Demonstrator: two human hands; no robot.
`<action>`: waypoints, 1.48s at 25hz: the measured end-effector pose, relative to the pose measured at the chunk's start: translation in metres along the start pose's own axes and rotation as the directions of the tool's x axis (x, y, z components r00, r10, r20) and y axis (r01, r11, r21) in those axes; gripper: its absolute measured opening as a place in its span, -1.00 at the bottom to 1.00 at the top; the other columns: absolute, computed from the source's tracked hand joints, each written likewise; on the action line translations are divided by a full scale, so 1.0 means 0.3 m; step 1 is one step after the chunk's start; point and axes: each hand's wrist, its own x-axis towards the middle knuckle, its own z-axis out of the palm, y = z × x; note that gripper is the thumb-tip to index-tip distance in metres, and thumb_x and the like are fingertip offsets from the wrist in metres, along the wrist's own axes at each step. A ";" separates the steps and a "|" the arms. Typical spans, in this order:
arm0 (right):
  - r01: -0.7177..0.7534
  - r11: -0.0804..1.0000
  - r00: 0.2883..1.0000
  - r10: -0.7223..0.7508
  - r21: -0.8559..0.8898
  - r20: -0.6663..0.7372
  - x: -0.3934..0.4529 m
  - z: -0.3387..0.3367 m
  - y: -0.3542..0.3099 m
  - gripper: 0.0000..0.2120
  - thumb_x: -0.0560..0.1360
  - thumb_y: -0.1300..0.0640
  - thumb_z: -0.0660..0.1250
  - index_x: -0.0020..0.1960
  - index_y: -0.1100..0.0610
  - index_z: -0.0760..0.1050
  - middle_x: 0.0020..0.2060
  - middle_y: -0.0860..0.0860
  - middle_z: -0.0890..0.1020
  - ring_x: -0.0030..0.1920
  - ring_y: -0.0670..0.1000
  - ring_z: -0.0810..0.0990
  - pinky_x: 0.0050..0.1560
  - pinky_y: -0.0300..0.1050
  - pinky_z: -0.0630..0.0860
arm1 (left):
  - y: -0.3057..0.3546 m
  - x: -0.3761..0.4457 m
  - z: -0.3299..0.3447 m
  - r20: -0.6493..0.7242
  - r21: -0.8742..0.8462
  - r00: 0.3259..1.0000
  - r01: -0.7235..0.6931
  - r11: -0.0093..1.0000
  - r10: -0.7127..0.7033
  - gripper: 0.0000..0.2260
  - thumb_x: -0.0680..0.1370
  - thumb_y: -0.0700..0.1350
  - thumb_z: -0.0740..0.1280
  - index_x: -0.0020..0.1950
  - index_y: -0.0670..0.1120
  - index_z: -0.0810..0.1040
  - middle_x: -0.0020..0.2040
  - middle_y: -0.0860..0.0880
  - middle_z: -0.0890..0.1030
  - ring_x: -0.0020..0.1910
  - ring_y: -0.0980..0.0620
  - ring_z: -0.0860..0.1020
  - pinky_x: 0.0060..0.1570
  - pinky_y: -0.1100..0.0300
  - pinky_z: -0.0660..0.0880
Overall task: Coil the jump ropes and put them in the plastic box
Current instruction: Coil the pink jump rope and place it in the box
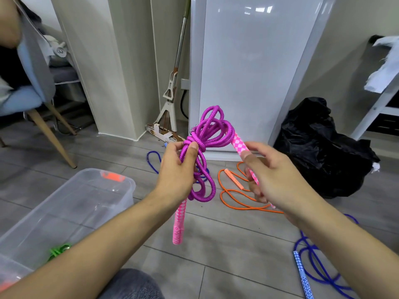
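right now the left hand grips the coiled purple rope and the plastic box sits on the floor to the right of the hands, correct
Not quite: the head view shows the plastic box on the floor to the left of the hands, not the right. The left hand does grip the coiled purple rope.

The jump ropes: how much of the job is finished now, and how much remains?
Done: a green rope already lies in the plastic box. In hand: the purple rope is coiled and wrapped at its middle; the left hand grips the bundle and the right hand holds one pink handle. Left: box this bundle, then coil the orange rope and the blue ropes still loose on the floor.
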 end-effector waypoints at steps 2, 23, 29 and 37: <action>0.162 0.898 0.978 -0.203 -0.409 -0.058 0.039 -0.044 0.044 -0.84 0.64 -0.02 0.22 0.16 -0.04 0.52 -0.40 -0.08 0.51 -0.44 -0.02 0.43 -0.37 -0.08 0.39 | 0.003 -0.001 -0.006 0.155 -0.153 0.983 0.126 0.980 -0.102 -0.79 0.65 0.00 0.23 -0.06 -0.12 0.47 -0.46 0.00 0.41 -0.57 0.11 0.34 -0.60 0.28 0.34; 0.053 0.954 0.993 -0.081 0.297 0.084 -0.016 0.039 -0.038 -0.80 0.59 0.08 0.30 0.04 0.23 0.55 -0.45 -0.05 0.39 -0.44 -0.07 0.32 -0.29 -0.10 0.34 | -0.017 0.024 0.001 0.001 -0.302 0.955 0.282 0.910 -0.296 -0.73 0.64 -0.06 0.27 0.11 -0.28 0.48 -0.34 -0.11 0.50 -0.53 0.02 0.52 -0.48 0.12 0.58; 0.321 0.940 0.947 -0.321 0.115 -0.021 -0.015 0.059 -0.029 -0.89 0.59 0.17 0.35 0.03 0.22 0.50 -0.35 -0.01 0.58 -0.34 -0.05 0.57 -0.25 -0.20 0.50 | 0.006 0.003 0.043 0.015 -0.196 0.978 0.208 0.958 -0.210 -0.67 0.63 0.01 0.28 0.14 -0.28 0.54 -0.16 -0.25 0.62 -0.24 -0.11 0.54 -0.15 -0.05 0.54; 0.409 0.910 0.913 -0.407 -0.069 0.033 -0.052 0.050 -0.013 -0.89 0.49 0.11 0.48 -0.01 0.05 0.59 -0.21 -0.01 0.70 -0.18 0.03 0.69 -0.02 0.12 0.61 | 0.045 0.000 0.008 0.048 -0.276 0.978 0.208 0.938 -0.203 -0.62 0.65 0.00 0.25 0.13 -0.35 0.53 -0.20 -0.22 0.61 -0.37 -0.03 0.57 -0.38 0.15 0.57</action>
